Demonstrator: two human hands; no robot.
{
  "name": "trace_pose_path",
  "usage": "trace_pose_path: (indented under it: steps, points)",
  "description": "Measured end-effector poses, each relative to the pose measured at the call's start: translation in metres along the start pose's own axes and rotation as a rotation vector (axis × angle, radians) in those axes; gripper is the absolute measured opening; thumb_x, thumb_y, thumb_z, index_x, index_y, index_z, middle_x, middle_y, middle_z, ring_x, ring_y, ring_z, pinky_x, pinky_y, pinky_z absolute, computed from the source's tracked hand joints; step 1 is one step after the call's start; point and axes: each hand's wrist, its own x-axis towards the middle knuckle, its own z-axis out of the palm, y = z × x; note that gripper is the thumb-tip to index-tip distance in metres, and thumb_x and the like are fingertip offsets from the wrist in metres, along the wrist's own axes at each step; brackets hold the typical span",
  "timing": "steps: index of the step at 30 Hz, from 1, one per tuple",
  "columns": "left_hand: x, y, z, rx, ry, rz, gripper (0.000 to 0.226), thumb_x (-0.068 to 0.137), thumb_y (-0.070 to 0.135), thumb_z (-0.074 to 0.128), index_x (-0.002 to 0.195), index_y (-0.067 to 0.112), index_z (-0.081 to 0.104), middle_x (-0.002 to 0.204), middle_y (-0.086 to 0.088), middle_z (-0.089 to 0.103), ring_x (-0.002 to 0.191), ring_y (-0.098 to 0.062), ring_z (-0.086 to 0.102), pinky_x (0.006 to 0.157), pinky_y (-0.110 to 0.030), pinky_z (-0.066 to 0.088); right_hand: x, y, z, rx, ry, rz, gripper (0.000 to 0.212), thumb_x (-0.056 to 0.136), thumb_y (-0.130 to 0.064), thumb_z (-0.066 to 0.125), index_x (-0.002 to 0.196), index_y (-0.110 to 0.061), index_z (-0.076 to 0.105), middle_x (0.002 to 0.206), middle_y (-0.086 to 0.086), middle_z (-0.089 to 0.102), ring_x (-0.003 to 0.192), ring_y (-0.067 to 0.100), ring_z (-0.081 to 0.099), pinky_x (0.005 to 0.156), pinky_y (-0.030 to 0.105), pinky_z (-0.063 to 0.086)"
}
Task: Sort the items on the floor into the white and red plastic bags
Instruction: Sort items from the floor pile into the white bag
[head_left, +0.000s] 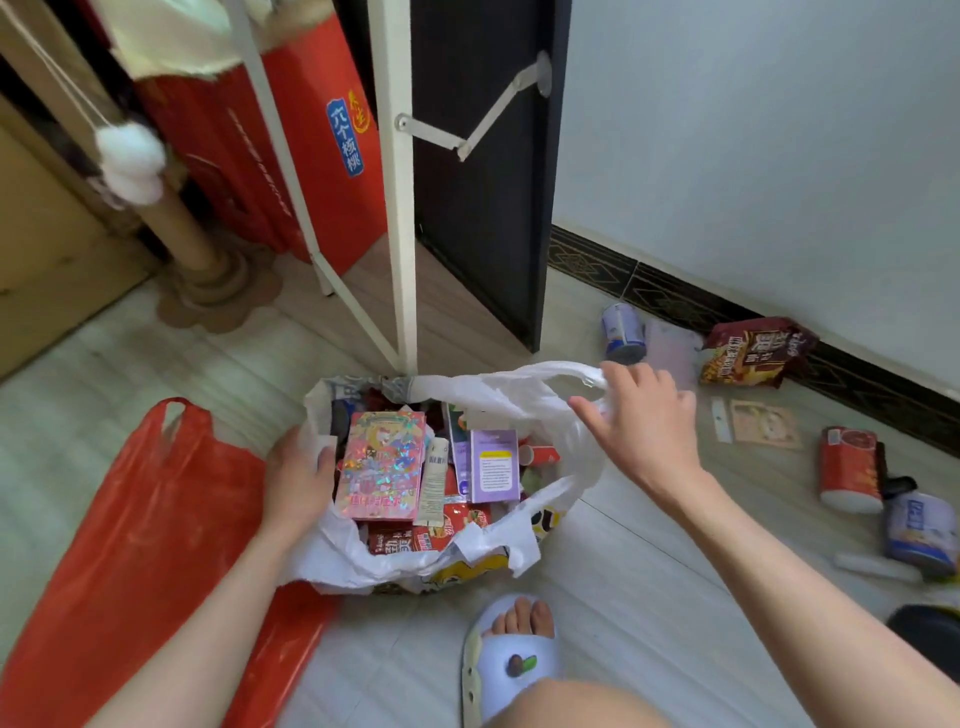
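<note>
Held white bag (524, 395) open on the floor (623, 571): left hand (298, 480) gripping near rim, right hand (636, 415) fingers curled through far handle, apparently. Bag thin, limp, well filled; best lifted by both handles. Red bag (140, 525) flat alongside, touching. Snack packet (753, 353) and cans (623, 332) still loose by wall. Red carton (322, 145) read 六个核桃.

A home: cat scratching post (200, 244), slipper (511, 660)
</note>
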Motion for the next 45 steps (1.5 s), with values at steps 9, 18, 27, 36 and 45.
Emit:
trace_pose_path:
  steps: [9,18,27,36,45]
  points:
    - [0.025,-0.005,-0.002,-0.219,0.056,-0.277,0.033,0.087,0.016,0.060,0.114,-0.002,0.060,0.117,-0.021,0.061,0.108,-0.035,0.056,0.087,-0.036,0.042,0.034,-0.047,0.009,0.128,-0.020,-0.112,0.032,0.094,-0.037,0.043,0.098,-0.007,0.055,0.093,0.017,0.066,0.087,0.038,0.059,0.063,0.036,0.036]
    - [-0.024,-0.004,-0.063,-0.370,0.215,-0.168,0.024,0.084,0.012,0.064,0.105,0.000,0.066,0.102,-0.016,0.066,0.097,-0.029,0.060,0.080,-0.031,0.042,0.017,-0.030,-0.039,0.738,0.007,0.057,0.019,0.089,-0.026,0.055,0.077,-0.012,0.055,0.066,-0.004,0.050,0.068,0.015,0.044,0.055,0.020,0.031]
    - [-0.053,-0.003,-0.091,-0.365,0.345,-0.121,0.019,0.086,0.005,0.059,0.100,-0.005,0.065,0.100,-0.023,0.066,0.095,-0.038,0.058,0.076,-0.032,0.037,-0.002,-0.018,-0.084,0.795,0.277,0.208,0.017,0.089,-0.024,0.056,0.090,-0.008,0.062,0.086,0.002,0.060,0.082,0.018,0.053,0.070,0.027,0.034]
    - [-0.061,0.028,-0.093,-0.100,0.155,0.177,0.034,0.083,0.005,0.061,0.116,-0.001,0.058,0.117,-0.023,0.055,0.111,-0.036,0.050,0.096,-0.039,0.035,-0.020,-0.032,-0.091,0.625,0.110,0.033,0.016,0.084,-0.023,0.062,0.097,-0.015,0.067,0.094,0.002,0.068,0.090,0.019,0.061,0.078,0.031,0.045]
    - [-0.117,0.176,-0.081,-0.117,0.085,0.847,0.041,0.089,0.028,0.053,0.127,0.013,0.050,0.133,-0.004,0.045,0.126,-0.017,0.038,0.105,-0.025,0.025,-0.039,0.034,-0.133,0.263,0.016,-0.078,0.043,0.090,-0.028,0.053,0.130,-0.017,0.043,0.125,0.007,0.055,0.117,0.023,0.050,0.097,0.032,0.037]
